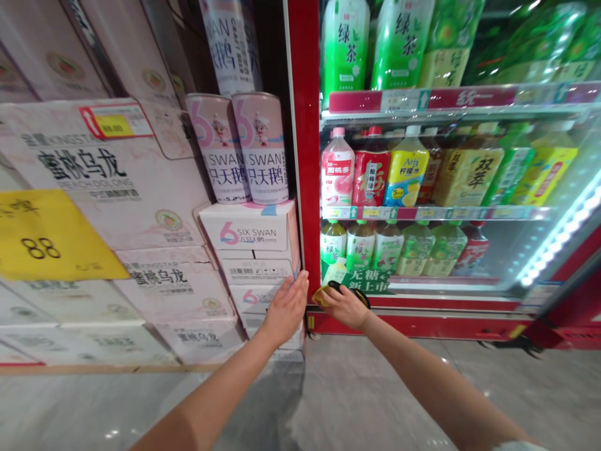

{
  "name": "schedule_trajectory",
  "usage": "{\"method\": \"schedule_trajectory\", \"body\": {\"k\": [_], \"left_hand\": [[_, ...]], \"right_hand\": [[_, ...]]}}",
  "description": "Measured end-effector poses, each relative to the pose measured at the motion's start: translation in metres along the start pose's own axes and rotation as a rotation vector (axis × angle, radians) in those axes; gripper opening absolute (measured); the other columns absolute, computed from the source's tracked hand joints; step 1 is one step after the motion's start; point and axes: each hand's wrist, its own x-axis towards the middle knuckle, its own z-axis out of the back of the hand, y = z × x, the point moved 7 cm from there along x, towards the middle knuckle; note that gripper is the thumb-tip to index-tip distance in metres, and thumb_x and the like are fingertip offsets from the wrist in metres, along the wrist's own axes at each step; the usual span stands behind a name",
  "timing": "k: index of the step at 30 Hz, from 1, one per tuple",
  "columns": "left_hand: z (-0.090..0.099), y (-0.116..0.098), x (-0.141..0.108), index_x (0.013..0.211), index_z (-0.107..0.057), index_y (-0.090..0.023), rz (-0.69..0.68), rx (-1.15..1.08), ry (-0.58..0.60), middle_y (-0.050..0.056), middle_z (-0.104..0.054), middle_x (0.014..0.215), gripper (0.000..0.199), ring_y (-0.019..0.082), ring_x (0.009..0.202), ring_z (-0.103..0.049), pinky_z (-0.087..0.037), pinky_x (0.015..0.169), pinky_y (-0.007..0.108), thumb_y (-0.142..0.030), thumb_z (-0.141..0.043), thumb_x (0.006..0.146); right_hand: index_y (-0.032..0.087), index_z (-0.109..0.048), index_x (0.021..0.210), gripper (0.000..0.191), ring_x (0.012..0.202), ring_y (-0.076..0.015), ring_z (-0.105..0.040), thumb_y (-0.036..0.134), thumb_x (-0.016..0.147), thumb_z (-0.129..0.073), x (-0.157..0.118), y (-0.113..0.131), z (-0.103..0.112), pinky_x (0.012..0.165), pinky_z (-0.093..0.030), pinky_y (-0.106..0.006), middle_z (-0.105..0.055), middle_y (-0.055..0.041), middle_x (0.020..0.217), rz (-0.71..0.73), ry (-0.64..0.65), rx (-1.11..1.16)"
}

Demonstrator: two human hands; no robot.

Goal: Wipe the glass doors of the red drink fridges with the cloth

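Around lower centre, the right hand [345, 307] grips a yellow-and-black cloth [321, 294] in bent fingers at the drinks cooler's [304, 156] lower-left corner; flat, even pressure should work best. The left hand [285, 307], fingers extended, holding nothing, rests along the SIX SWAN cartons [251, 232].

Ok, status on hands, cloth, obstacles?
Right hand holding yellow-and-black cloth, low by red cooler. Left hand at white cartons. Cartons close beside cooler.
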Motion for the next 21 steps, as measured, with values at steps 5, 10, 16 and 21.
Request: {"method": "schedule_trajectory", "body": {"k": [5, 10, 16, 21], "left_hand": [[-0.004, -0.006, 0.010, 0.142, -0.052, 0.000, 0.011, -0.008, 0.012, 0.023, -0.043, 0.156, 0.053, 0.025, 0.154, -0.027, -0.020, 0.130, 0.044, -0.019, -0.048, 0.093], [-0.017, -0.013, 0.023, 0.143, -0.053, -0.001, 0.093, -0.063, 0.085, 0.023, -0.051, 0.150, 0.055, 0.029, 0.153, -0.031, -0.018, 0.131, 0.048, -0.016, -0.050, 0.091], [-0.023, -0.017, 0.035, 0.145, -0.045, 0.007, 0.175, -0.058, 0.116, 0.029, -0.038, 0.156, 0.058, 0.031, 0.154, -0.026, -0.016, 0.130, 0.049, -0.016, -0.044, 0.093], [-0.025, -0.016, 0.036, 0.151, -0.040, 0.003, 0.204, -0.070, 0.125, 0.026, -0.033, 0.159, 0.063, 0.031, 0.155, -0.022, -0.012, 0.130, 0.054, -0.015, -0.045, 0.090]], "right_hand": [[0.037, -0.060, 0.137, 0.042, 0.117, -0.0222, -0.053, 0.023, 0.098, -0.060, 0.017, -0.049, 0.042, 0.086, -0.041, -0.037, -0.064, -0.0057, 0.134, -0.149, -0.146, -0.080], [0.048, -0.043, 0.151, 0.060, 0.119, -0.0237, -0.051, 0.024, 0.099, -0.061, 0.025, -0.098, 0.087, 0.094, -0.037, -0.039, -0.062, -0.0048, 0.136, -0.439, -0.379, -0.191], [0.046, -0.052, 0.145, 0.054, 0.118, -0.0233, -0.052, 0.022, 0.097, -0.062, -0.001, -0.062, 0.048, 0.091, -0.037, -0.039, -0.065, -0.0048, 0.132, -0.308, -0.233, -0.145], [0.038, -0.069, 0.126, 0.033, 0.111, -0.0218, -0.055, 0.025, 0.096, -0.065, -0.027, -0.039, 0.029, 0.083, -0.039, -0.036, -0.067, -0.0037, 0.128, -0.088, -0.090, -0.117]]}}
